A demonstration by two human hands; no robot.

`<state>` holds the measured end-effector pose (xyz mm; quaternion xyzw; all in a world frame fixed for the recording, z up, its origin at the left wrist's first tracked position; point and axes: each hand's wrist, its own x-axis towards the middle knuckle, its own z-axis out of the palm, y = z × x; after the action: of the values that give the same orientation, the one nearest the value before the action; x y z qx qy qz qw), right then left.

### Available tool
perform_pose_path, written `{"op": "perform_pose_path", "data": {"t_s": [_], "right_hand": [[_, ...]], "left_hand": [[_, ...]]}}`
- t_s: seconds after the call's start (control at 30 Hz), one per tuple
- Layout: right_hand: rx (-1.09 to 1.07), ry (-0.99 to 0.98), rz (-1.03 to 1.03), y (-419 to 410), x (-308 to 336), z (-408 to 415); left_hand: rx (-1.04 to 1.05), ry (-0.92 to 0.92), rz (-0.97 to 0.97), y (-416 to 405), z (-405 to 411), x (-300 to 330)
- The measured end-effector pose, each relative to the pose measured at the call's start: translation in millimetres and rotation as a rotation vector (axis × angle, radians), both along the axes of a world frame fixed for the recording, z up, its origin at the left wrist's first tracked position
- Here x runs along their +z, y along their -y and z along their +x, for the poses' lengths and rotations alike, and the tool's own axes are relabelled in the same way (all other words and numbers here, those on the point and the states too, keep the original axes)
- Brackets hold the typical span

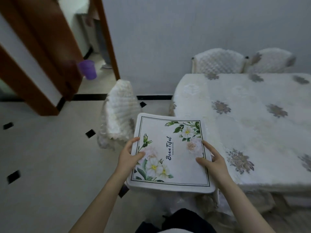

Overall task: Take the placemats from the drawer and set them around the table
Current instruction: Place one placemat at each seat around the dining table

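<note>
I hold a stack of white placemats (170, 153) flat in front of me, above the floor and just left of the table. The top mat has green and white flowers and the word "Beautiful" on it. My left hand (128, 156) grips the stack's left edge, thumb on top. My right hand (212, 159) grips the right edge, thumb on top and fingers under. The table (249, 125) stands at the right under a white cloth with grey flower patterns. No drawer is in view.
A chair (120, 111) with a white quilted cover stands at the table's left end, just beyond the mats. Two more covered chairs (218, 61) line the far side against the wall. An open doorway with a brown door (42, 52) is at the upper left, with a purple cup (88, 69) near it.
</note>
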<state>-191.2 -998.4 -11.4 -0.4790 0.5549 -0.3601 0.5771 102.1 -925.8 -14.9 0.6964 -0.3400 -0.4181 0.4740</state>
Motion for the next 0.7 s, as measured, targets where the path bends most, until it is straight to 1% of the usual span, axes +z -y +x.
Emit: {"op": "perform_pose_path", "data": {"t_s": [0.13,0.33,0.53,0.63,0.7], "right_hand": [[-0.117,-0.021,0.015,13.5,-0.6,-11.9],[-0.203,-0.027,0.016,59.4,-6.0,-35.9],[-0.205,-0.028,0.031,144.4,-22.5,-58.3],[-0.176,-0.083,0.014,193.6,-31.0,-68.2],[-0.16,-0.105,0.009,227.0,-36.9,-75.5]], "left_hand": [[-0.107,-0.031,-0.003,49.6,-5.4,-4.3],[-0.23,-0.044,-0.013,123.3,-25.7,-14.2],[-0.274,-0.003,0.021,203.4,-48.5,-26.6],[-0.283,0.039,0.04,245.4,-60.5,-33.4],[-0.291,0.024,0.061,273.1,-70.1,-39.7]]}}
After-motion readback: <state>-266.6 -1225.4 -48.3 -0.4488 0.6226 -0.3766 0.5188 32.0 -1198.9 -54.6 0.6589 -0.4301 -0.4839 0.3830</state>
